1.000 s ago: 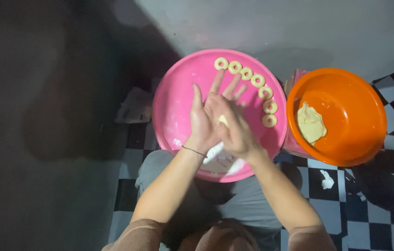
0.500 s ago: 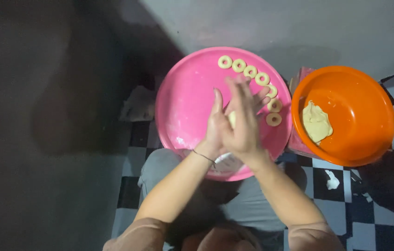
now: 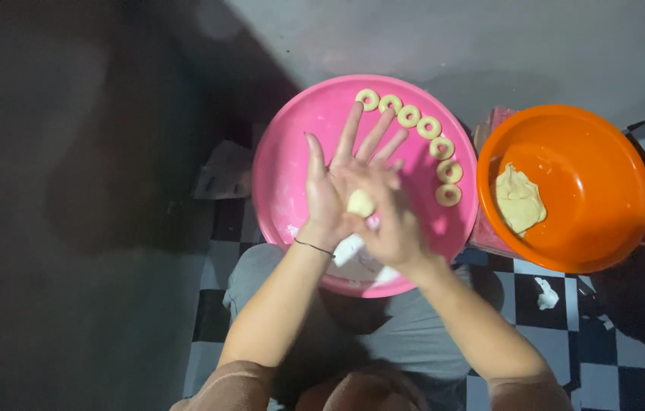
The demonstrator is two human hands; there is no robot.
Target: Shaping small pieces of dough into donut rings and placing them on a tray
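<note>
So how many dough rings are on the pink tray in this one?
7 dough rings sit in a curved row along the far right rim of the pink tray, from the top edge down; the hands may hide more.

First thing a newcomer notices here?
The two hands, left hand and right hand, pressed around a small pale dough ball above the round pink plastic tray. Next, the curved row of dough rings along its far right rim, and the orange plastic bowl holding dough at right.
</note>
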